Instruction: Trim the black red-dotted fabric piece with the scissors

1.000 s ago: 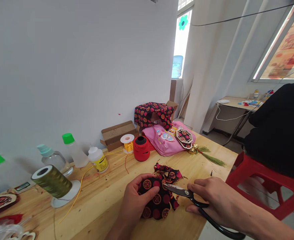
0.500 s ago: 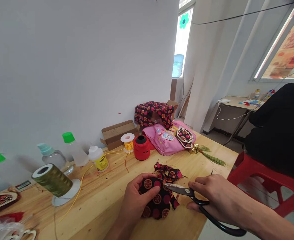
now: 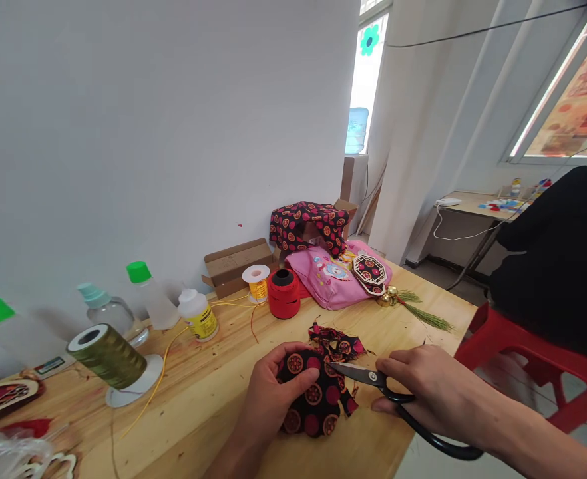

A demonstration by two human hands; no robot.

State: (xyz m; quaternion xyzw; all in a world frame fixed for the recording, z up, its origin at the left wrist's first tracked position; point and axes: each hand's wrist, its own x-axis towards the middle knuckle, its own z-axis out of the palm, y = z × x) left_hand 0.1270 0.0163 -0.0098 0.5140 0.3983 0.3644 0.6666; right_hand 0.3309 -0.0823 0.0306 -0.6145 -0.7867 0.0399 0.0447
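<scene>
My left hand (image 3: 268, 399) presses down on a black fabric piece with red and orange circles (image 3: 318, 406), fingers curled over its left edge. My right hand (image 3: 428, 392) grips black-handled scissors (image 3: 373, 380), whose blades point left and touch the fabric's top right edge. Cut scraps of the same patterned cloth (image 3: 337, 344) lie just behind the piece on the wooden table (image 3: 203, 392).
An olive thread cone (image 3: 108, 357), green-capped bottles (image 3: 146, 299), a glue bottle (image 3: 198, 315), a yellow spool (image 3: 256, 282) and a red spool (image 3: 283, 294) stand along the left and back. Pink cloth (image 3: 331, 276), a patterned ornament (image 3: 369, 273) and a cardboard box (image 3: 233, 265) lie behind. A red stool (image 3: 533, 366) stands right.
The scissors' blades have shifted slightly along the fabric's edge. My left hand stays on the piece; the view has drifted a little.
</scene>
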